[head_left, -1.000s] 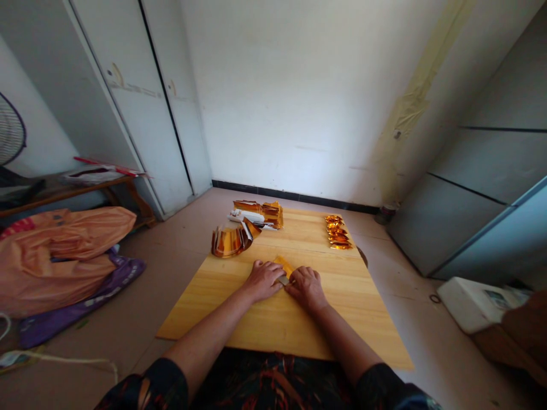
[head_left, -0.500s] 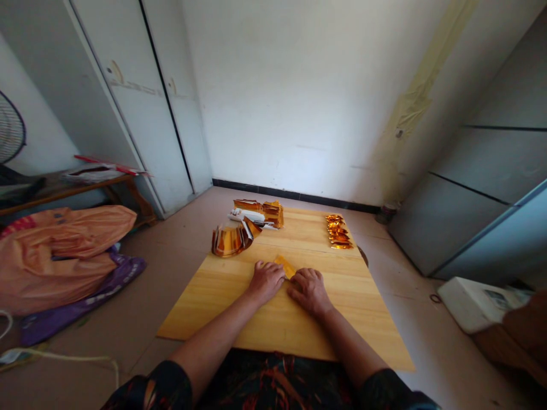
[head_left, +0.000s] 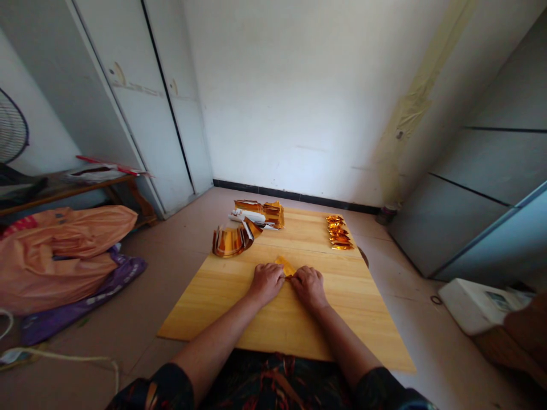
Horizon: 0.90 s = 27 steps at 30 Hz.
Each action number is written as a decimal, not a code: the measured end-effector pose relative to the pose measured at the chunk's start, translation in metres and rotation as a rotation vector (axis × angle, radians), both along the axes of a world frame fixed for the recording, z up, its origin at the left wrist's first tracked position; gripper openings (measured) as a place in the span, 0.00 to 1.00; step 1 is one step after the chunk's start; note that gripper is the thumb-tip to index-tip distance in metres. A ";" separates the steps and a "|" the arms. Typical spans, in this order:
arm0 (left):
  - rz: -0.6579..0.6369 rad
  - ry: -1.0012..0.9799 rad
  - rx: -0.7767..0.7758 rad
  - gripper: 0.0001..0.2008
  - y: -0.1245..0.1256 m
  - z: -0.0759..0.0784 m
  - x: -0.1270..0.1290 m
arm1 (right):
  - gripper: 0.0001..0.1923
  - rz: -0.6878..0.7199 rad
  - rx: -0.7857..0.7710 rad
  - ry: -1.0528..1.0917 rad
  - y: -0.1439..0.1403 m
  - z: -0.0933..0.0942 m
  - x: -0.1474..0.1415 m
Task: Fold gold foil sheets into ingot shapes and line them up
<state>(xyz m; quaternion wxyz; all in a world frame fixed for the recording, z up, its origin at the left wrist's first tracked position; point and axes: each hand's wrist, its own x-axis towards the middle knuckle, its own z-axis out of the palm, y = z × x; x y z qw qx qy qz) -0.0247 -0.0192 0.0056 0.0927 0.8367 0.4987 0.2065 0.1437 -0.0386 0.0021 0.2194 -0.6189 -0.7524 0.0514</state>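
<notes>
Between my hands a sheet of shiny gold foil paper (head_left: 286,265) lies on the wooden table (head_left: 239,319), its near edge pinched and partly covered by my fingers. My left hand (head_left: 268,281) is closed on the sheet's left side, knuckles up. Closed at the sheet's near right edge is my right hand (head_left: 310,286), with thumb and fingers drawn together. Beyond my left hand stands a curved stack of gold foil sheets (head_left: 229,241). At the far right of the table sits a row of folded gold foil pieces (head_left: 339,232).
More gold foil sheets (head_left: 273,214) and a white wrapped packet (head_left: 247,216) lie at the table's far left. Orange cloth (head_left: 64,250) and a purple bag (head_left: 85,299) are on the floor at left. A white box (head_left: 474,304) stands at right.
My right hand's fingers have drawn in and closed at the foil sheet's near edge, where they were flatter before. My left hand has curled slightly more. The other things have stayed put.
</notes>
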 end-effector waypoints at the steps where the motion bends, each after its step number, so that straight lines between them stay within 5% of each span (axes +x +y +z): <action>1: 0.004 0.004 0.001 0.04 0.000 0.000 0.000 | 0.08 -0.003 0.000 0.002 0.000 0.000 0.000; 27: -0.012 0.057 -0.004 0.04 -0.004 0.003 0.002 | 0.05 0.031 0.009 0.049 -0.002 -0.001 0.001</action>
